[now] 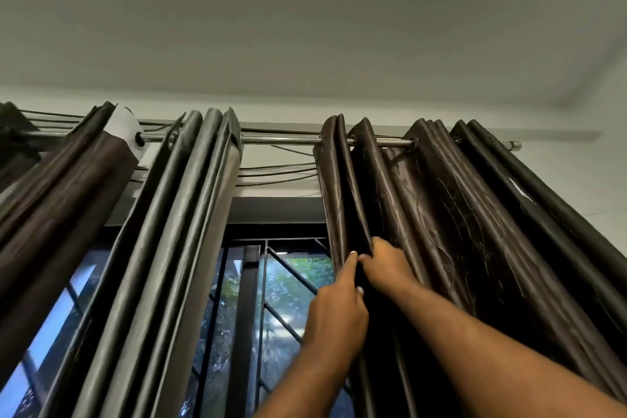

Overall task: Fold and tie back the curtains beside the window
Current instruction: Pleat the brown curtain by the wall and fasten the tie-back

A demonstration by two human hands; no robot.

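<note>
**Spotter A:** Your left hand (339,309) and right hand (386,264) meet on the leading fold of the brown curtain (441,214), at about 5 o'clock from the middle of the view. Both are clamped on the cloth. The left pinches the fold with one finger stretched up along it. The right curls round the same fold, between 1 and 2 o'clock of the left, fingertips just beside each other.

**Spotter B:** From your grip that fold climbs to 12 o'clock and hangs on the steel rod (281,139). The rest of the brown curtain bunches in pleats at 3 o'clock of your right hand, running out to the rod's end cap (514,145).

**Spotter A:** Your open room lies at 9 o'clock. Between your hands and the grey curtain (190,214) the window (295,278) shows, barred by a dark grille (266,281), with bare rod above it at 11 o'clock.

**Spotter B:** Past the grey panel, at far 9 o'clock, a third curtain (51,197) hangs at the edge of the view. Thin cables (278,174) sag behind the rod, above the window's top. How far your fingers wrap behind the fold cannot be told.
</note>
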